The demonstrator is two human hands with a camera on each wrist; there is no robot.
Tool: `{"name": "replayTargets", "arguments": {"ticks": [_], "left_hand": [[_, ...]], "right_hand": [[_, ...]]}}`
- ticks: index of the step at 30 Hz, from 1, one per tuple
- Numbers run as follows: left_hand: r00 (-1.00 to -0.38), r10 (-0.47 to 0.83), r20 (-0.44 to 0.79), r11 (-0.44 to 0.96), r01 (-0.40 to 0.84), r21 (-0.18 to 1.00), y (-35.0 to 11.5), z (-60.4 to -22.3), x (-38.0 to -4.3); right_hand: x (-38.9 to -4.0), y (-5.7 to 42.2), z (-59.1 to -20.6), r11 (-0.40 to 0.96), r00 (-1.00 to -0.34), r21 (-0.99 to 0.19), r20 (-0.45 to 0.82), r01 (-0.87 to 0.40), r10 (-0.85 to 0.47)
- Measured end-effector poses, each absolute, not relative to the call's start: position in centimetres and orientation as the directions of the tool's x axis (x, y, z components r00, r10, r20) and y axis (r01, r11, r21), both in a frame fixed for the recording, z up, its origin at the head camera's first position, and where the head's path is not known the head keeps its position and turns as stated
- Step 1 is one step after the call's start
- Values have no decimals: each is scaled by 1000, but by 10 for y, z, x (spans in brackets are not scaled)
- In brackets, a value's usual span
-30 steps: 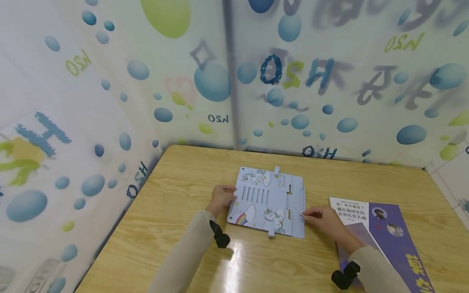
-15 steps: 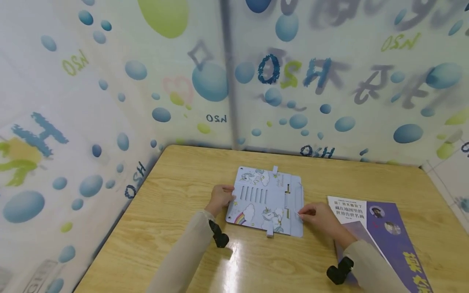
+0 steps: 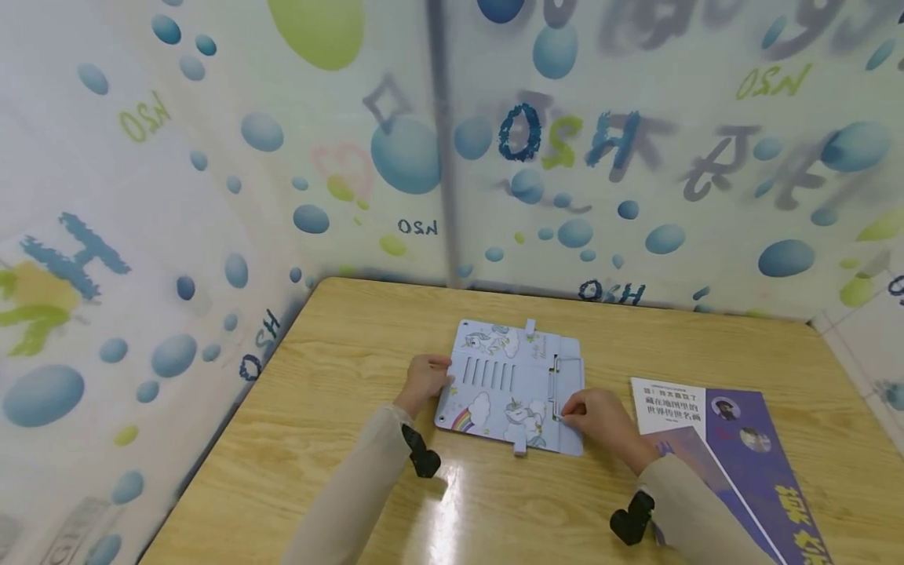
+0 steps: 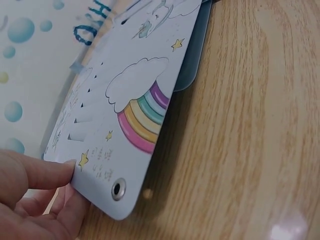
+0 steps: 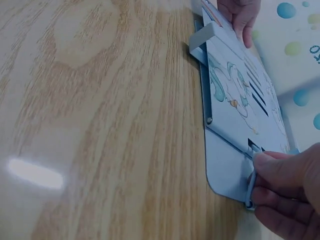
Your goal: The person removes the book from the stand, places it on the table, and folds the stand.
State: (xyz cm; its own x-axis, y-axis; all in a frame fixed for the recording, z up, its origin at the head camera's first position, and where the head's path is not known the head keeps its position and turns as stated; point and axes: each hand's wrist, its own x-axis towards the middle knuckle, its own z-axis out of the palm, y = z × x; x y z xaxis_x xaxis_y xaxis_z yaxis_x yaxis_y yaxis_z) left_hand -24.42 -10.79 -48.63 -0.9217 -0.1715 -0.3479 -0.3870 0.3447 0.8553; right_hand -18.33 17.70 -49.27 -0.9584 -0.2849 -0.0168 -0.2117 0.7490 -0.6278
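Observation:
A pale blue metal book stand (image 3: 487, 396) printed with unicorns, clouds and a rainbow lies on the table. My left hand (image 3: 426, 382) pinches its left edge, thumb (image 4: 52, 174) on the printed face and fingers beneath. In the left wrist view, that corner, with its metal eyelet (image 4: 119, 189), is tilted up off the wood. My right hand (image 3: 603, 424) pinches a thin wire bracket (image 5: 251, 189) near the stand's right side, between thumb and fingers. The bracket's end is right at a slot in the panel; part of it is hidden by my fingers.
Purple-and-white books (image 3: 759, 463) lie at the right of the wooden table (image 3: 367, 329), partly under my right sleeve. Small page clips (image 3: 520, 441) stick out from the stand's near and far edges. A bubble-patterned wall covering (image 3: 339, 259) borders the table's back and left.
My right hand has moved left, swinging the wire bracket from the stand's right edge in toward the panel slots. The left hand stays at the left edge.

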Motion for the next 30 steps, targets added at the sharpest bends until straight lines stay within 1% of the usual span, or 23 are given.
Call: {"name": "replayTargets", "arguments": {"ticks": [5, 9, 12, 15, 17, 20, 22, 24, 26, 30], "left_hand": [[-926, -131, -354, 363, -377, 852, -108, -486, -248], [-943, -71, -324, 450, -320, 834, -111, -483, -253], [-972, -54, -228, 529, -222, 819, -112, -478, -258], [-991, -16, -131, 543, -119, 831, -106, -471, -265], [-994, 63, -90, 525, -44, 850, -97, -466, -271], [-972, 220, -77, 484, 40, 874, -77, -459, -281], [-947, 303, -103, 469, 55, 882, -62, -457, -287], [-929, 342, -143, 468, 37, 883, -47, -458, -294], [-921, 347, -178, 481, 11, 877, -35, -462, -299], [-924, 307, -228, 492, -51, 869, -18, -476, -306]], "right_hand": [[-183, 181, -492, 739, -958, -642, -23, -205, -286], [-179, 185, -488, 703, -951, -679, -21, -213, -309], [-170, 182, -481, 661, -934, -709, -6, -248, -357], [-159, 173, -475, 600, -893, -733, 20, -319, -449], [-151, 167, -473, 554, -859, -749, 37, -362, -511], [-141, 156, -475, 491, -821, -790, 28, -368, -570], [-136, 150, -479, 472, -816, -809, 17, -351, -577], [-134, 145, -484, 461, -821, -824, 9, -330, -571], [-134, 142, -489, 467, -833, -824, 9, -320, -554], [-138, 135, -498, 485, -856, -816, 24, -316, -517]]}}
